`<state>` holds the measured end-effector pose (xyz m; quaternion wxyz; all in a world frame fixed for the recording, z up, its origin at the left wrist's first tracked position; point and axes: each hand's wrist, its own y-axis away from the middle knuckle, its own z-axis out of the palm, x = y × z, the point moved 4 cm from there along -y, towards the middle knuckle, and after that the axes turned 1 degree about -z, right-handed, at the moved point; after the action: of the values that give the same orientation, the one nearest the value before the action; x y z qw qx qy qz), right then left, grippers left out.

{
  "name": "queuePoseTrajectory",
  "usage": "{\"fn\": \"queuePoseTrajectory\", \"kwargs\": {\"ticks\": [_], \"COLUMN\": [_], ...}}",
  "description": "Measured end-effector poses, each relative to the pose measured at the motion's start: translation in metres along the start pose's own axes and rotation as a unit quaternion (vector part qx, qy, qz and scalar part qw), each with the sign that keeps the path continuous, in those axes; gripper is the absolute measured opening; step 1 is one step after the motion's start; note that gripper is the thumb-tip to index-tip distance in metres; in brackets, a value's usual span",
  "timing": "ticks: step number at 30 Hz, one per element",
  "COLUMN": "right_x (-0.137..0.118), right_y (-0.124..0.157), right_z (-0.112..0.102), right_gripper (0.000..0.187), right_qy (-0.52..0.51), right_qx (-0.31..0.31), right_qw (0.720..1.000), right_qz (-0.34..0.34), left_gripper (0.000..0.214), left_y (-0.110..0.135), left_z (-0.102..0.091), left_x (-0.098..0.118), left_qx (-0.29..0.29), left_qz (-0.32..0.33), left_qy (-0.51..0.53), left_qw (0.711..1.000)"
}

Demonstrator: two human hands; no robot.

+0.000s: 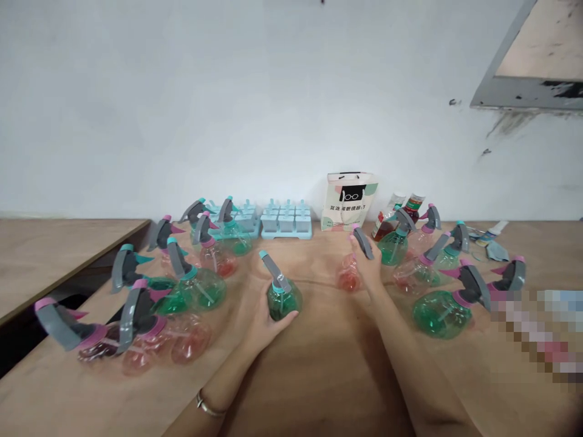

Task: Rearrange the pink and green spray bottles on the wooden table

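In the head view, my left hand (268,328) is closed round the body of a green spray bottle (289,297) with a grey and teal trigger head, in the middle of the table. My right hand (368,262) is wrapped about the upper part of a clear spray bottle with red liquid (348,278). That bottle's grey and pink head sticks up past my fingers, and its neck is hidden. Beside my right hand stands another green spray bottle (392,247) with a teal collar.
Several red and green spray bottles stand on the left, among them a green one (207,288). More stand on the right, including a green one (441,314). Light blue popsicle moulds (286,223), a paper bag (348,203) and sauce-like bottles (412,209) line the wall.
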<state>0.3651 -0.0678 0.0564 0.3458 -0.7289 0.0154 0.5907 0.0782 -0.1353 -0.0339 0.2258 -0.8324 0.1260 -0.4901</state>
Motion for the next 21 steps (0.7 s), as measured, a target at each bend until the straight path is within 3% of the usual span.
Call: {"fn": "queuePoseTrajectory", "kwargs": {"ticks": [3,5,11,15,18,21], "right_x": [0.017,0.029,0.077,0.1,0.1,0.079], "right_y": [-0.004,-0.003,0.001,-0.001,0.001,0.011], "right_z": [-0.004,-0.004,0.002,0.002,-0.003,-0.007], "right_gripper": [0.043,0.045,0.081,0.088,0.089,0.078], "right_qy": [0.011,0.07,0.183,0.255,0.292,0.267], "right_qx": [0.044,0.051,0.047,0.045,0.108,0.177], "right_qw": [0.998,0.995,0.978,0.962,0.948,0.94], "right_qz": [-0.034,-0.054,-0.086,-0.08,-0.072,-0.122], "left_gripper": [0.079,0.079,0.087,0.087,0.087,0.088], "left_y": [0.0,0.001,0.005,0.006,0.006,0.006], "left_z": [0.0,0.002,0.012,0.014,0.014,0.014], "left_x": [0.0,-0.002,-0.012,-0.01,-0.008,-0.007], "left_qx": [0.004,0.005,-0.018,-0.033,-0.039,-0.048], "left_qz": [-0.007,-0.021,-0.046,-0.043,-0.048,-0.058], "left_qy": [0.012,0.026,0.076,0.079,0.079,0.087], "left_qw": [1.0,0.999,0.996,0.995,0.995,0.993]}}
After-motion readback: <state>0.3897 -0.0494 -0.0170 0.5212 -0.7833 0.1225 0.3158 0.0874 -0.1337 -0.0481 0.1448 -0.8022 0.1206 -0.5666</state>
